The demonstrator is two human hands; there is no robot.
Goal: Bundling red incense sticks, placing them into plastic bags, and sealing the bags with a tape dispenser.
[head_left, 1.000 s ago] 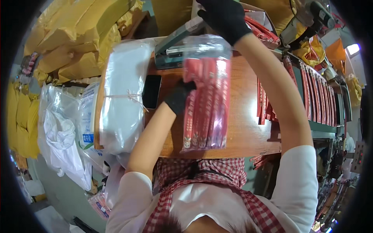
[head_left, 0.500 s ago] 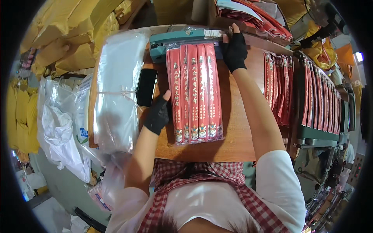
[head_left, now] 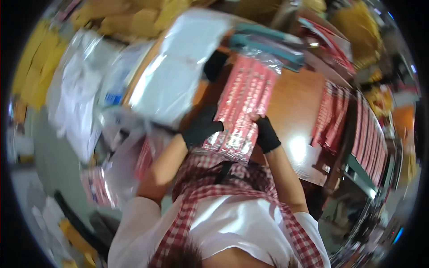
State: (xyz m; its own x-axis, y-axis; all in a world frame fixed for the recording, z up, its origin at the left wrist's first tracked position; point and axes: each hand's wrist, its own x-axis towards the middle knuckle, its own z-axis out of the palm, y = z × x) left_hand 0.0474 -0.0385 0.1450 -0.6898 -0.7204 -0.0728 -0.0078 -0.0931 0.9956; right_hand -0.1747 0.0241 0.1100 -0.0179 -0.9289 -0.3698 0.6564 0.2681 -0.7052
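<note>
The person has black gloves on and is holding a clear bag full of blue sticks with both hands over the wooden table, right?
Almost. The sticks are red, not blue. In the head view both gloved hands, the left hand and the right hand, hold the near end of the clear bag of red sticks over the wooden table.

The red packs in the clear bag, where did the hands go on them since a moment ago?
Both gloved hands slid to the near end of the bag of red packs: the left hand from its left edge, the right hand down from the far end by the teal machine. They now grip it close to the apron. The view swung and blurred. The bag stays over the wooden table, the clear bags beside it.
</note>
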